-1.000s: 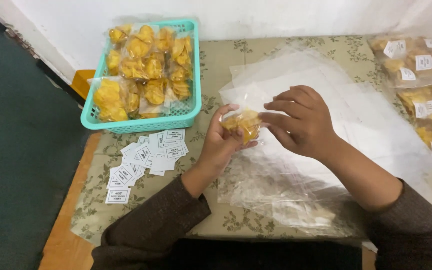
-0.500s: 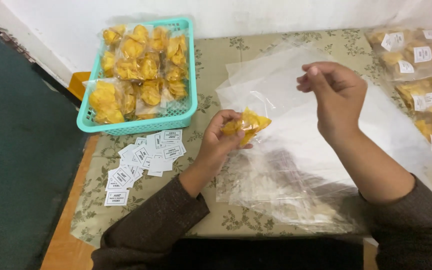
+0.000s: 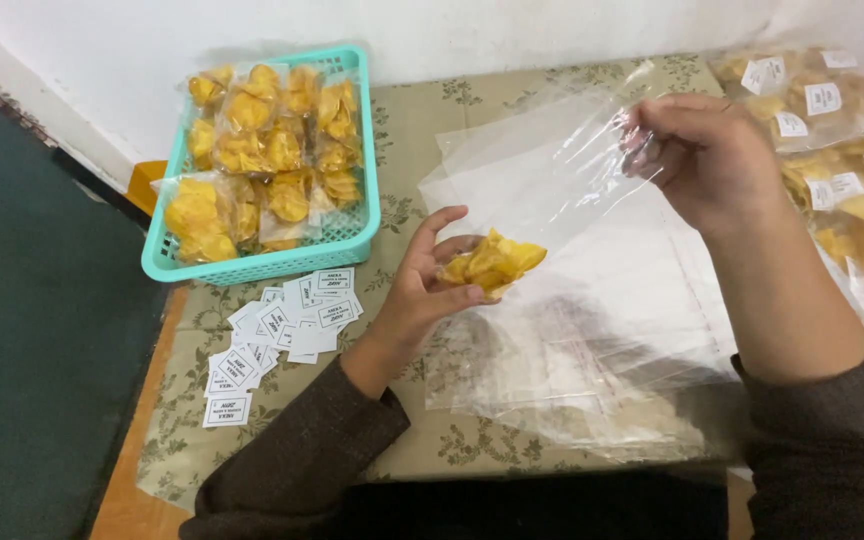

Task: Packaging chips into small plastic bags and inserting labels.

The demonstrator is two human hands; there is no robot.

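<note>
My right hand (image 3: 717,160) has lifted away to the right, pinching an empty clear bag (image 3: 542,175) by its top edge. The teal basket (image 3: 362,225) holds filled chip packets (image 3: 252,150). My left hand (image 3: 432,280) cups yellow chips (image 3: 492,265) above the table's stacked bags (image 3: 592,350).

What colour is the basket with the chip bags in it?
The basket is light teal green, a plastic mesh one, seen best in the head view at the table's far left.

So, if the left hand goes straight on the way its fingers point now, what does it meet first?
The left hand, holding yellow chips, points up and to the right. First in that line looks to be the clear plastic bag pinched by the right hand, though depth is uncertain.
</note>
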